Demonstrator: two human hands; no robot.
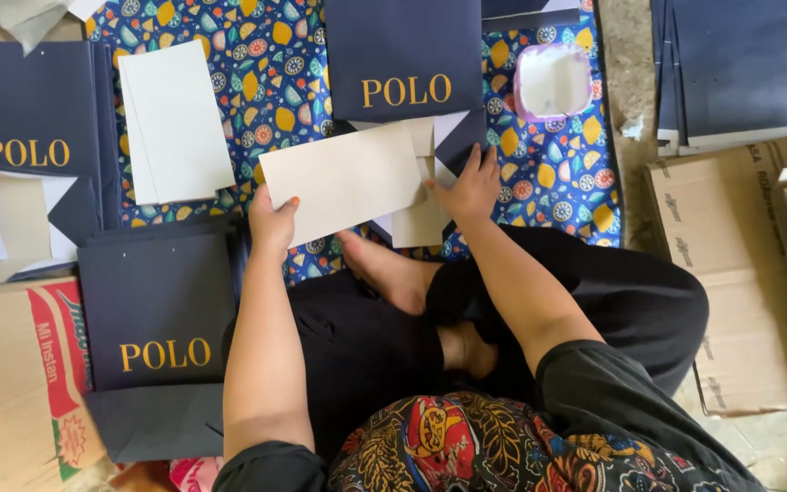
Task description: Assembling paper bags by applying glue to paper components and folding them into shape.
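You sit cross-legged on a blue patterned cloth printed with citrus slices [539,164]. Your left hand [272,219] grips the lower left corner of a cream rectangular sheet of card [343,178], thumb on top and fingers curled beneath the edge. The card lies tilted, its right end raised toward 1 o'clock. Your right hand [473,187] presses flat, fingers spread, on a partly folded navy-and-white paper bag blank [444,146] that lies just beneath the right end of the card. The card overlaps that blank; the two are touching.

At 12 o'clock from the hands, a flat navy paper bag with gold lettering [403,55] rests on the cloth. At 1 o'clock stands a small lilac square tub holding white paste [553,82]. At 10 o'clock lies a stack of white rectangular card sheets [175,123]. At 9 o'clock sits an unfolded navy bag base with white triangular flaps [15,223], and above it a stack of navy bags [29,109]. At 7 o'clock lies another pile of navy bags with gold lettering [157,310], beside a brown corrugated carton with red print [11,383]. At 3 o'clock lie flattened brown cardboard boxes [730,273].
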